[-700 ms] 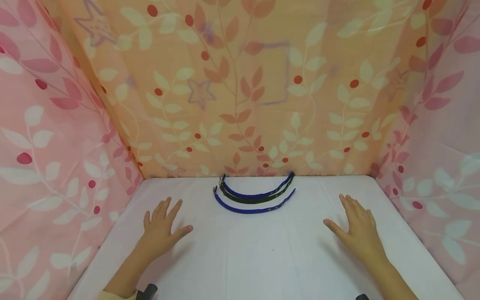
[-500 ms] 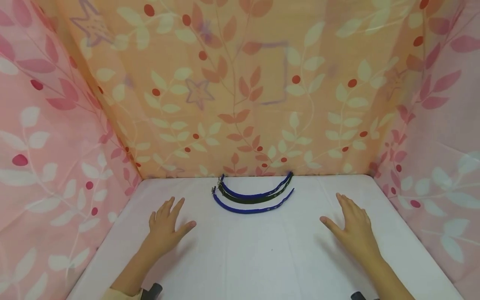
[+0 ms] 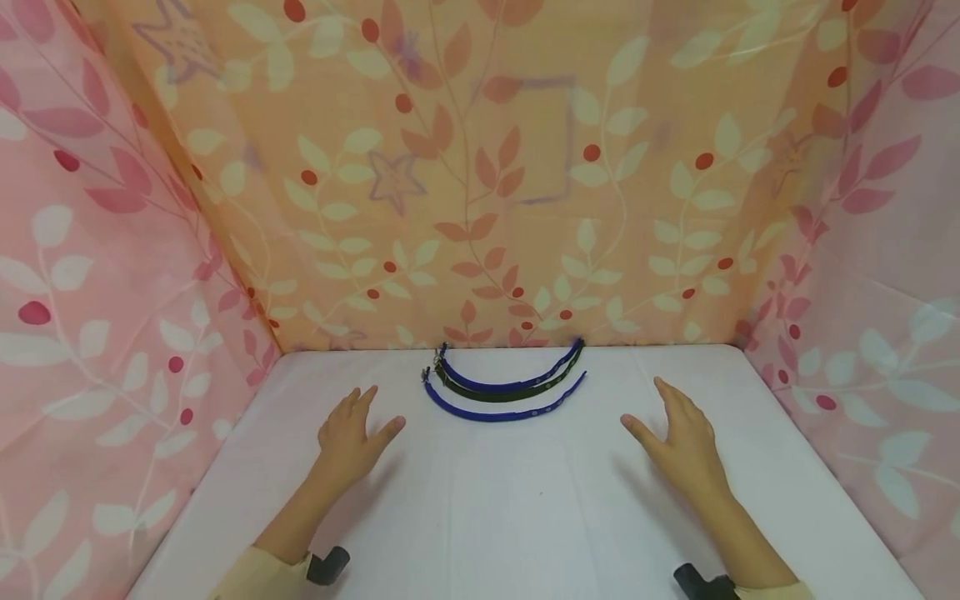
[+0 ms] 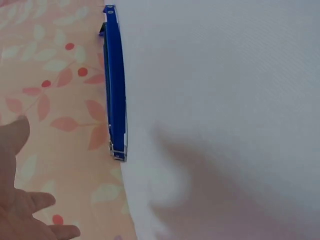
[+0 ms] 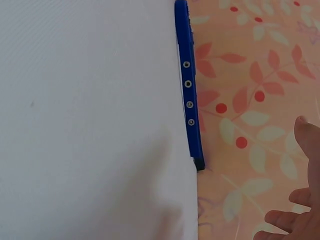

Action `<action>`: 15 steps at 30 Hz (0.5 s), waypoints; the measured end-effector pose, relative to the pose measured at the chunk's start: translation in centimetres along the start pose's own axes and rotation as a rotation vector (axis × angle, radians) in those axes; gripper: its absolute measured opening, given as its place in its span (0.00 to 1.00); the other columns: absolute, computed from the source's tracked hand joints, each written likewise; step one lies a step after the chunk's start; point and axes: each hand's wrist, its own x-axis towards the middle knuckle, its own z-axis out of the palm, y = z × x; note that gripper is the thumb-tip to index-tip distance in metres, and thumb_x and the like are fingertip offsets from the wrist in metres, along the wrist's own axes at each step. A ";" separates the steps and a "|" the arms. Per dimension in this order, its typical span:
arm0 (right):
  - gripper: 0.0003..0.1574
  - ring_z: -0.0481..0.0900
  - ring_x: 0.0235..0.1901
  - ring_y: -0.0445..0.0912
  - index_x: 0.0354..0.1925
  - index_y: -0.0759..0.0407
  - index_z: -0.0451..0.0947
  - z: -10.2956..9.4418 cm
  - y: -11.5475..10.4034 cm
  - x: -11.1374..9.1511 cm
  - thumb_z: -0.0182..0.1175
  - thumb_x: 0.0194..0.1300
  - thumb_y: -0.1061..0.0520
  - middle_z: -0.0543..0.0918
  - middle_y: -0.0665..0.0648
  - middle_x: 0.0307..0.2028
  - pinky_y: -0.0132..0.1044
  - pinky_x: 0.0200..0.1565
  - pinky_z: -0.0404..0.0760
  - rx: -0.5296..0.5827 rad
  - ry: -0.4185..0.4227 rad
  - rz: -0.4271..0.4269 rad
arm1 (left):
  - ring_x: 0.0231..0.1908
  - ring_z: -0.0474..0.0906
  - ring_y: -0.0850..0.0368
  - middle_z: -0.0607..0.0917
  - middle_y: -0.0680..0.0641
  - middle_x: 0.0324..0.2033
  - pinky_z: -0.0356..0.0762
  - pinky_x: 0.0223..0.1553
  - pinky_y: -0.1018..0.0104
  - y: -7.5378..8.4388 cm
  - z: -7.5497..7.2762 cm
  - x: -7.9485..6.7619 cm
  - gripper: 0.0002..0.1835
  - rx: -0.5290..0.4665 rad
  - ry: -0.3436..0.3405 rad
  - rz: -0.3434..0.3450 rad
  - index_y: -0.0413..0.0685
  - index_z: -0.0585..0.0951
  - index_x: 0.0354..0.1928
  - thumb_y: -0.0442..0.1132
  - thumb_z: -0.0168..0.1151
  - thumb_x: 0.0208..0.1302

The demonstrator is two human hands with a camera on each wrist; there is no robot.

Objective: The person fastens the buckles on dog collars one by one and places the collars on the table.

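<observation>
Three curved pet collars lie nested at the far edge of the white table: a front blue collar (image 3: 487, 417), a dark green collar (image 3: 491, 398) and a rear blue collar (image 3: 487, 387). Metal buckles sit at their left ends. In the right wrist view, metal eyelets line a blue collar (image 5: 188, 95); the left wrist view shows a blue collar (image 4: 117, 85) with its buckle. My left hand (image 3: 351, 443) hovers left of the collars, fingers spread, holding nothing. To their right my right hand (image 3: 684, 450) hovers likewise, thumb apart from the fingers.
A white-covered table (image 3: 510, 517) spreads beneath both hands. Behind the collars rises an orange leaf-patterned cloth wall (image 3: 480, 192). Pink patterned walls close off the left (image 3: 112, 333) and right (image 3: 885, 350). A black wrist device (image 3: 328, 566) sits on the left arm.
Both hands have moved inward and slightly forward, toward the collars. More of the sleeves and wrist devices shows. The collars have stayed in place on the table.
</observation>
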 end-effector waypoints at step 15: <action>0.54 0.62 0.71 0.71 0.76 0.63 0.59 1.9 -1.3 1.3 0.64 0.68 0.34 0.67 0.74 0.71 0.71 0.67 0.61 0.072 -0.078 0.100 | 0.74 0.52 0.26 0.61 0.31 0.75 0.47 0.66 0.20 0.9 1.6 1.9 0.43 -0.128 -0.023 -0.070 0.43 0.61 0.77 0.63 0.58 0.72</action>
